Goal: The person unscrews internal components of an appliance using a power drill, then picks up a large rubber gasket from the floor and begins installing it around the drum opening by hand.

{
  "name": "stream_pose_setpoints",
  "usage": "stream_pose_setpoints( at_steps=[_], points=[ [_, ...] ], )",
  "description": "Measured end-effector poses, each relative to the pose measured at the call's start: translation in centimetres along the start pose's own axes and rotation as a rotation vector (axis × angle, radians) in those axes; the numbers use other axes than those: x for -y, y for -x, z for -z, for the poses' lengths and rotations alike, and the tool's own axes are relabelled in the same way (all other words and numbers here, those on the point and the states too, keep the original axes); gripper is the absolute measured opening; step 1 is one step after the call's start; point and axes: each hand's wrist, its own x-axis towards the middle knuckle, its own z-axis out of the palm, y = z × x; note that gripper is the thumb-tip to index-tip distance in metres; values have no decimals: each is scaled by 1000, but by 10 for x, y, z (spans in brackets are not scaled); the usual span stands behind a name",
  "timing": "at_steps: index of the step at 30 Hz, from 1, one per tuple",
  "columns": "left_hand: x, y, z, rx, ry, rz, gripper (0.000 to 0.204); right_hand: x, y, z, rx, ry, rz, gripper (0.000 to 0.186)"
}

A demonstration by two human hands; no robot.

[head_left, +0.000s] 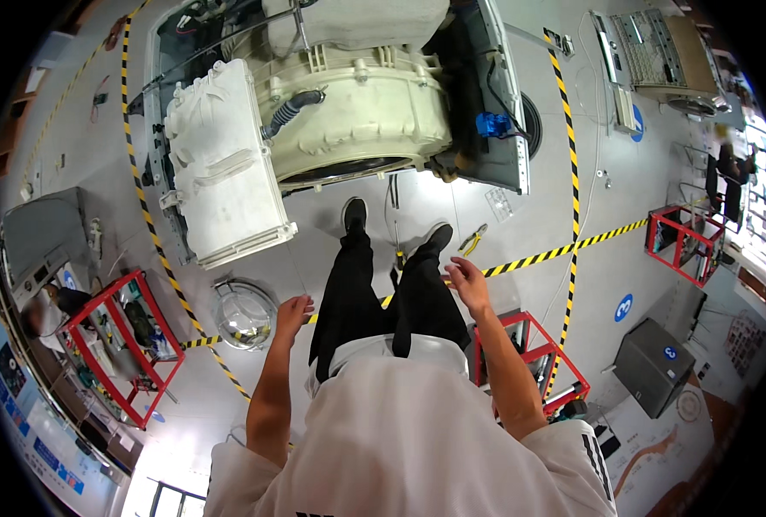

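Observation:
My left hand [293, 314] hangs beside my left leg, fingers loosely spread and holding nothing. Near my right knee, my right hand [468, 283] is also free, its thumb apart from the fingers. Yellow-handled pliers [473, 240] lie on the floor just beyond it. A screwdriver [398, 250] lies between my shoes. In front of me stands an opened washing machine with its cream tub [361, 108] exposed. A white plastic housing [223, 164] sits at its left front, with a grey ribbed hose [290, 112] beside it. Neither hand touches the machine.
A round glass door [245, 315] lies on the floor at left. Red-framed carts [528, 349] stand on both sides. Black-and-yellow tape [570, 155] marks the floor, and a thin cable runs along the right. Other people are at the far left and right edges.

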Motion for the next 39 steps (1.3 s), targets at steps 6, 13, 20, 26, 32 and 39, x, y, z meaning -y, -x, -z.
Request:
stream_pose_setpoints(
  at_steps=[6,13,20,26,32,39],
  points=[
    [41,11,51,-13,15,134,37,23,-95,-35,-135,335,348,44],
    [34,17,70,-30,27,191,40,66,-217,-47,-673,727,543,50],
    [12,6,72,1,18,104,39,73,-241,-48,-545,208,391,34],
    [6,5,74,-34,36,92,37,92,-247,-57,-473,-332,267,28],
    [11,9,74,-35,6,148,37,101,-254,-54,-475,-492,334,32],
    [15,13,71,-30,-19,155,38,99,-264,-44,-232,-773,351,38]
  ],
)
